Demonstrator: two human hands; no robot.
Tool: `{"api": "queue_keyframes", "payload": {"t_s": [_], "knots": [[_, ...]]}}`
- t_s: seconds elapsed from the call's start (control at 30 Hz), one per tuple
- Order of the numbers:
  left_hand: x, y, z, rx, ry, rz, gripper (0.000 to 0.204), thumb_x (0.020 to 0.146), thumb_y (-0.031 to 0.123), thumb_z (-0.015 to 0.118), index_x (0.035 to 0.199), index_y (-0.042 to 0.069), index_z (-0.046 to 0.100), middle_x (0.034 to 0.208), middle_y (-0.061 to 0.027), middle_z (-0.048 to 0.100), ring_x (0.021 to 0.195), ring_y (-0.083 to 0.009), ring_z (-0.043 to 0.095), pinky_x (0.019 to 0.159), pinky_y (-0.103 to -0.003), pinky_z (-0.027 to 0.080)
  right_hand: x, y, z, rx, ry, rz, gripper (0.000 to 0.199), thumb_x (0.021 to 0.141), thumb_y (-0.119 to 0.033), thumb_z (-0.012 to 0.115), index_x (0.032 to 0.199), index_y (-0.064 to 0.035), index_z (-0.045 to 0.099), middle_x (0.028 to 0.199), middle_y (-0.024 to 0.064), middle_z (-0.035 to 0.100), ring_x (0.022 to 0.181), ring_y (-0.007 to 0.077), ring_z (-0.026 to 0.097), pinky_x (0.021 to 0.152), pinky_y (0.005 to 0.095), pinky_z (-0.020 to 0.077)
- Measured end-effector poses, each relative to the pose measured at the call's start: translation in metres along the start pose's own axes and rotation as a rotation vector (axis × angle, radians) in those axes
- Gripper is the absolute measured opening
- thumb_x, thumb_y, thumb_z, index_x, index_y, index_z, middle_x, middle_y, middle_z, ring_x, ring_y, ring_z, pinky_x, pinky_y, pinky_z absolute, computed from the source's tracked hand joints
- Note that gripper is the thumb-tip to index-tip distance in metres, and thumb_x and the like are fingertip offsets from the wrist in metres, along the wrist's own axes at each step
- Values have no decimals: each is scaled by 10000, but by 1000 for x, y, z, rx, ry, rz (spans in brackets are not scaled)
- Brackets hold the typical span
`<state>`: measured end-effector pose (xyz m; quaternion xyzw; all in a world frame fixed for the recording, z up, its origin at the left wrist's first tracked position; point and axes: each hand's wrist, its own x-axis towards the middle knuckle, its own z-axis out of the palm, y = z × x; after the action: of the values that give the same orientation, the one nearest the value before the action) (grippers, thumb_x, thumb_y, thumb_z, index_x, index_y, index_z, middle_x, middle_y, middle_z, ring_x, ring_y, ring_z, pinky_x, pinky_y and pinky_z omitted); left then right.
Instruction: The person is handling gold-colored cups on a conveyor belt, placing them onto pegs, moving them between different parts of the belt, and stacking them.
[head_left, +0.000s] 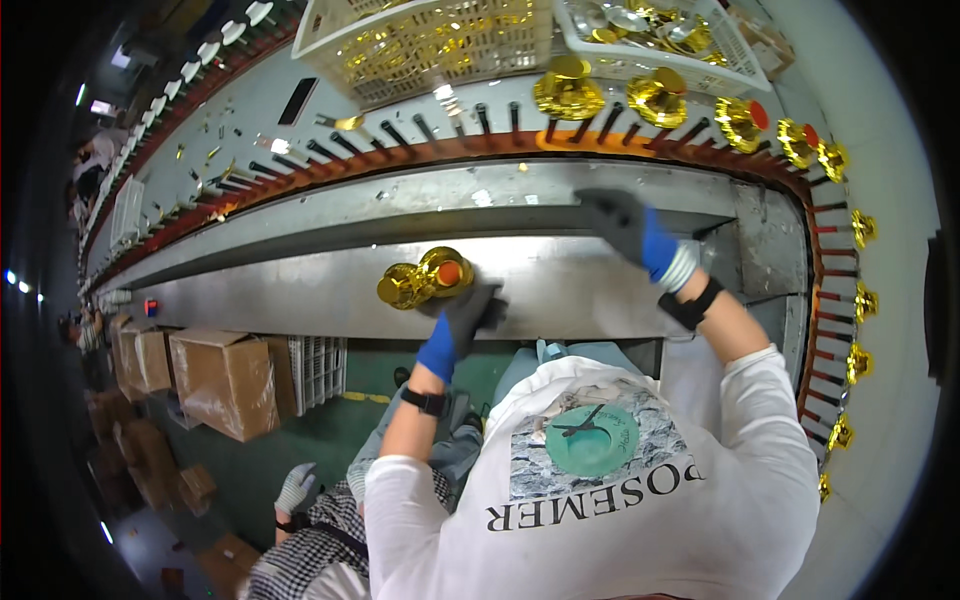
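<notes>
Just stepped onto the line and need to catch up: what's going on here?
A person in gloves stands at a metal workbench beside a conveyor of pegs carrying shiny gold parts. The left hand rests against a gold piece with an orange centre lying on the bench. The right hand reaches toward the bench's far edge, holding nothing visible.

From my feed, the left hand (pixel 463 318) covers the near edge of the gold fittings (pixel 425 277), so I can't tell whether it grips them. The white crates (pixel 420 40) run off the top edge. The small screws (pixel 215 135) are too tiny to make out. A co-worker's gloved hand (pixel 297 488) and checked sleeve (pixel 310 550) are partly behind my shoulder.
</notes>
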<state>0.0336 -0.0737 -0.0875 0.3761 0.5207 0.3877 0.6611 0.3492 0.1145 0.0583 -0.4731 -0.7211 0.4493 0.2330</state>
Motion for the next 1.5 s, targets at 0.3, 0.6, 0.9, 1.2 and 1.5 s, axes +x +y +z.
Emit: {"api": "queue_keyframes", "payload": {"t_s": [0.3,0.6,0.9,1.2,1.5], "knots": [[208,331,120,1216,472,543,805,916,591,745,1462,23,580,1325,-243,723,1247,-429,680,1024,-492,558,114,-9,-133,-407,321,-349,717,911,-494,743,1495,-108,591,1334,253,700,1208,446,682,1073,503,528],[102,250,191,1268,445,866,497,896,264,858,1296,32,678,1034,-200,743,922,-346,744,775,-429,604,-15,32,-152,-236,178,-622,537,820,-373,855,1249,-88,703,1019,170,753,909,394,717,818,487,571],[196,-89,211,1025,234,24,558,897,388,787,1326,56,660,1228,-267,715,1122,-462,687,931,-525,580,-91,303,-74,-573,-150,66,642,803,-357,836,1356,-88,652,1262,206,707,1122,418,697,975,510,560],[229,141,286,1056,526,778,757,894,409,870,1449,-25,593,1068,-216,752,749,-272,740,681,-405,586,-59,192,-237,-531,541,-502,663,842,-321,835,1440,-110,640,1412,230,657,1220,447,656,1026,549,528],[284,284,286,1616,482,646,557,904,463,819,1298,87,698,1132,-234,750,1008,-406,745,831,-455,608,74,121,-280,-674,254,-531,494,872,-270,784,1320,-88,686,1247,238,712,1120,425,686,967,500,546]]}}
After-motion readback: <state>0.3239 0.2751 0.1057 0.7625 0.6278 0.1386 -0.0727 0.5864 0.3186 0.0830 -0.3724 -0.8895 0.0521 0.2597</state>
